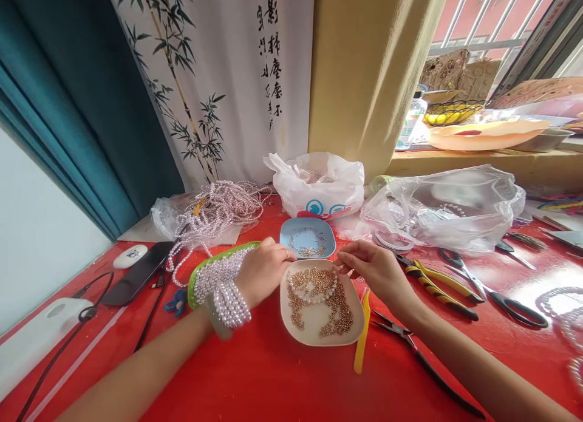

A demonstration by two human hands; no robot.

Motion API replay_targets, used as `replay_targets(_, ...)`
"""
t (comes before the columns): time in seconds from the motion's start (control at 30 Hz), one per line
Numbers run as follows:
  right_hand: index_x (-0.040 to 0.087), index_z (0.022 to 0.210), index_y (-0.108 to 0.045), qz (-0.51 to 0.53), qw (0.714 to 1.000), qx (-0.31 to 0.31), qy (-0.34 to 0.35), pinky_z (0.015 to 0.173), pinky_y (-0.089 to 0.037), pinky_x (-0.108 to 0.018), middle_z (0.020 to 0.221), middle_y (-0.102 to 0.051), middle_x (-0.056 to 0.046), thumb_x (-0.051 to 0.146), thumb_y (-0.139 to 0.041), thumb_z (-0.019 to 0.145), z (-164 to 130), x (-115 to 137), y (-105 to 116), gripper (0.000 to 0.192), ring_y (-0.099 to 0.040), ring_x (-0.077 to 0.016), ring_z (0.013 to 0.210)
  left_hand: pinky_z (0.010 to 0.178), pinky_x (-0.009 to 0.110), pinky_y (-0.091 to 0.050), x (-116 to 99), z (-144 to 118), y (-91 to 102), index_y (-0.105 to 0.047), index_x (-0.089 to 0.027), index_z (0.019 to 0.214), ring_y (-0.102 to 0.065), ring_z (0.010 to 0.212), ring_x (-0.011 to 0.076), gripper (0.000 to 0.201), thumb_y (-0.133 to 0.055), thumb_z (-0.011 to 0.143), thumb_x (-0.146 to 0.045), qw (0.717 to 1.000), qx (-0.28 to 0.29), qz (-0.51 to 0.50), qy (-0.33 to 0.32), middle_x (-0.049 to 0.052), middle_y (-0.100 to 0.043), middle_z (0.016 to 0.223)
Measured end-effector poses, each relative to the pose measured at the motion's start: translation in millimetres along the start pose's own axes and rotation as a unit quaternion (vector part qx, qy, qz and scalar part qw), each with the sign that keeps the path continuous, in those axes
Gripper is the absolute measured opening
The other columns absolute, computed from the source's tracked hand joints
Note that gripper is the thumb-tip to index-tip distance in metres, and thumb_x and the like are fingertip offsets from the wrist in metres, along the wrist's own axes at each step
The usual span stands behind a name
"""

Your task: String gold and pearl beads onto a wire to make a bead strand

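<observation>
Your pearly bead strand (314, 302) spans the gap between your two hands, a shallow U running left to right with its bend toward you; your left hand (266, 267) is at one end and your right hand (370, 265) at the other, so neither is clearly nearer. Both have thumb and fingertips drawn together and appear to pinch the strand's ends, though the exact contact is too small to make out. The curve sits over the far half of the cream tray (314, 328), above gold beads (342, 316) — whether it touches them, you can't tell from here. The blue tray (306, 229) stands just beyond, and the green tray (193, 296) of pale beads lies to the left, beside your left wrist and its bead bracelet (232, 306). Near your right forearm are yellow tweezers (362, 343), black-handled pliers (405, 334) and, farther right, scissors (494, 291). The red desk (268, 379) looks smooth and glossy; behind it hang a bamboo-painted curtain (237, 70) and a tan one, with a barred window (478, 21) at the right.
</observation>
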State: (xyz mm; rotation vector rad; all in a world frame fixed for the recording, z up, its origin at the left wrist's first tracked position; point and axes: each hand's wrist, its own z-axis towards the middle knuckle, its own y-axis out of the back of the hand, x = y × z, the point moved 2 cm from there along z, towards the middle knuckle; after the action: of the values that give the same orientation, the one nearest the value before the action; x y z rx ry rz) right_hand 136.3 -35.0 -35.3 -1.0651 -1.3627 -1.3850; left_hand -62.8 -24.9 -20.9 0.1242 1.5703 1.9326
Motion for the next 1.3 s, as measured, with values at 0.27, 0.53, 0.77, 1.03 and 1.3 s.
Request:
replay_targets(0.27, 0.015, 0.078, -0.06, 0.086, 0.996, -0.024, 0.009, 0.062, -0.048, -0.028, 0.068, -0.066, -0.003, 0.037, -0.063, 0.065, 2.9, -7.4, 5.7, 0.026, -0.062, -0.0141, 0.061, 0.072, 0.028, -0.042, -19.5, 16.5, -12.8, -0.065, -0.019, 0.085, -0.054, 0.08, 0.0161, 0.019, -0.048, 0.077, -0.017, 0.994, 0.057, -0.029, -0.088, 0.002, -0.066, 0.084)
replay_targets(0.53, 0.014, 0.074, -0.061, 0.095, 0.995, -0.037, 0.023, 0.06, -0.048, -0.027, 0.066, -0.065, -0.003, 0.037, -0.064, 0.063, 5.3, -14.0, 7.8, 0.025, -0.062, -0.0146, 0.062, 0.052, 0.027, -0.04, -48.4, 35.7, -39.3, -0.06, -0.014, 0.073, -0.048, 0.08, 0.0203, 0.021, -0.04, 0.081, -0.015, 0.962, 0.075, 0.18, -0.191, 0.008, -0.057, 0.077)
replay_targets(0.77, 0.015, 0.071, -0.061, 0.1, 0.993, -0.061, 0.033, 0.058, -0.046, -0.025, 0.064, -0.065, -0.002, 0.037, -0.063, 0.063, 6.9, -16.2, 11.6, 0.023, -0.06, -0.0129, 0.059, 0.052, 0.028, -0.042, -58.6, 35.1, -45.0, -0.054, -0.012, 0.085, -0.045, 0.084, 0.0213, 0.023, -0.031, 0.083, -0.011, 0.946, 0.072, 0.223, -0.224, 0.01, -0.054, 0.085)
replay_targets(1.03, 0.015, 0.073, -0.061, 0.1, 0.991, -0.076, 0.036, 0.056, -0.044, -0.024, 0.067, -0.066, -0.003, 0.034, -0.06, 0.067, 6.0, -17.0, 13.6, 0.021, -0.058, -0.0108, 0.056, 0.048, 0.026, -0.041, -54.4, 37.8, -44.7, -0.053, -0.014, 0.084, -0.045, 0.083, 0.0207, 0.017, -0.038, 0.079, -0.011, 0.924, 0.088, 0.234, -0.29, 0.008, -0.053, 0.089)
replay_targets(1.3, 0.015, 0.073, -0.059, 0.102, 0.992, -0.072, 0.026, 0.056, -0.042, -0.023, 0.069, -0.065, -0.003, 0.033, -0.058, 0.069, 5.0, -16.1, 14.1, 0.019, -0.056, -0.0098, 0.056, 0.047, 0.026, -0.038, -50.1, 41.6, -45.0, -0.055, -0.013, 0.074, -0.047, 0.082, 0.0204, 0.018, -0.038, 0.08, -0.017, 0.925, 0.073, 0.211, -0.307, 0.008, -0.056, 0.081)
